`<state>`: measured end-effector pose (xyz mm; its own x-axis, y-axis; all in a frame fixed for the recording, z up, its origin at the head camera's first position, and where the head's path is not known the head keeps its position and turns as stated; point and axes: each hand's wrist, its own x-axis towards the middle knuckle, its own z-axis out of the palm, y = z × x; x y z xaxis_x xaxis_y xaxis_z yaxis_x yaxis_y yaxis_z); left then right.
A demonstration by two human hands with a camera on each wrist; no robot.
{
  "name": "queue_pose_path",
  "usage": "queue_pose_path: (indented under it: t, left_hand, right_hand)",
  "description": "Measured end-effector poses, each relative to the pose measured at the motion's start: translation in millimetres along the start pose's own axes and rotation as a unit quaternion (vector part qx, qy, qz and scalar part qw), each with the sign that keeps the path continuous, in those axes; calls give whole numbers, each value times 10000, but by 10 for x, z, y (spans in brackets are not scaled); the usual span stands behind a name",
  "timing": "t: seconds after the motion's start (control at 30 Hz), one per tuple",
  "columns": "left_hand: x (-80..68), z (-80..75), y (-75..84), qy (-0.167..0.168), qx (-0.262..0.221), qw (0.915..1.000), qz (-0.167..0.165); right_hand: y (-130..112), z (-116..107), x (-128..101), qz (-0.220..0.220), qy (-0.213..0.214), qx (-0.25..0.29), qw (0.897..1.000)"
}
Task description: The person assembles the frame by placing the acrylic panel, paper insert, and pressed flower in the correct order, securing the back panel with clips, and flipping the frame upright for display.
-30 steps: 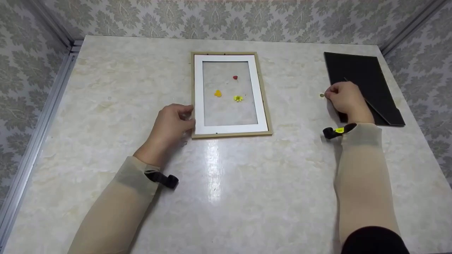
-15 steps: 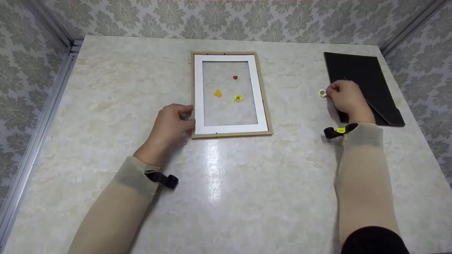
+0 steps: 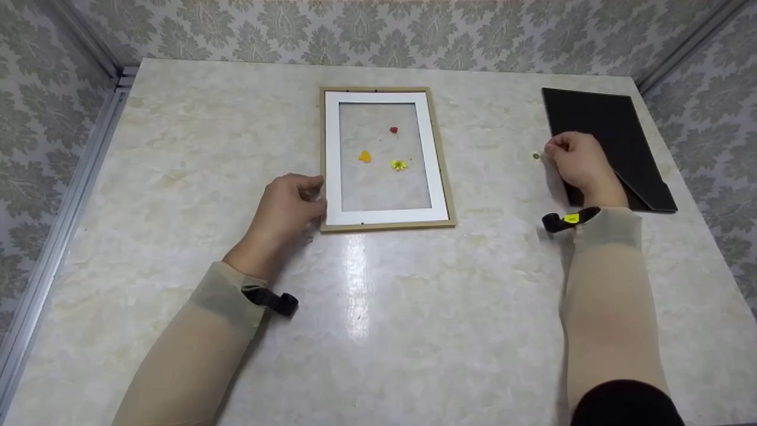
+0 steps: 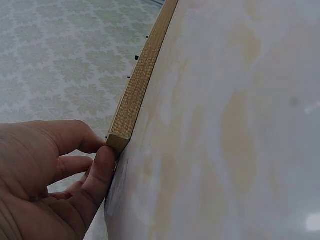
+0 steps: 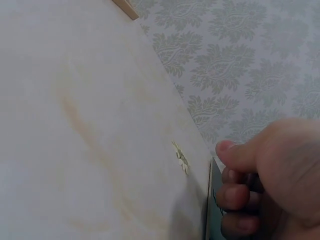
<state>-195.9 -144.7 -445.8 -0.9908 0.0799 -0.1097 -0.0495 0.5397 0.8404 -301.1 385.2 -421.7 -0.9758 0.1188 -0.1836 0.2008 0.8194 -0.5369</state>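
Observation:
A picture frame (image 3: 447, 195) with a light wooden rim and a white mat lies at the table's middle. Inside its opening are a red flower (image 3: 394, 130), an orange flower (image 3: 365, 157) and a yellow flower (image 3: 398, 165). My left hand (image 3: 288, 204) holds the frame's left edge with thumb and forefinger; in the left wrist view they meet at its wooden corner (image 4: 119, 142). On the right, my right hand (image 3: 575, 161) has its fingertips together beside a small white daisy (image 5: 181, 157). The daisy hangs just off the fingers, seen nearly edge-on, its stem too thin to make out.
A black board (image 3: 603, 112) lies at the table's right side, partly under the right hand, with another dark piece (image 3: 650, 192) at its lower edge. Patterned wall panels (image 3: 366, 29) stand behind the pale marbled table (image 3: 414, 331).
The daisy has turned: it showed its white face half a second ago and now appears narrower. My right hand has barely shifted. The left hand and frame stay put.

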Motion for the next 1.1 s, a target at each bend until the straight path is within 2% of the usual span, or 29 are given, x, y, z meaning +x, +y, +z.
queue_pose_path:
  t: [0.63,0.9,1.1]
  left_hand:
    - [-4,-4,2,-18,-174,9998,-59]
    - [-5,-8,5,11,-49,10000,4]
    - [-12,-11,-1,-10,0,10000,39]
  right_hand:
    - [-3,122,22,-247,349,-586,9974]
    - [-20,111,24,-290,89,-828,9961]
    - [-7,97,24,-312,-39,-809,9962]
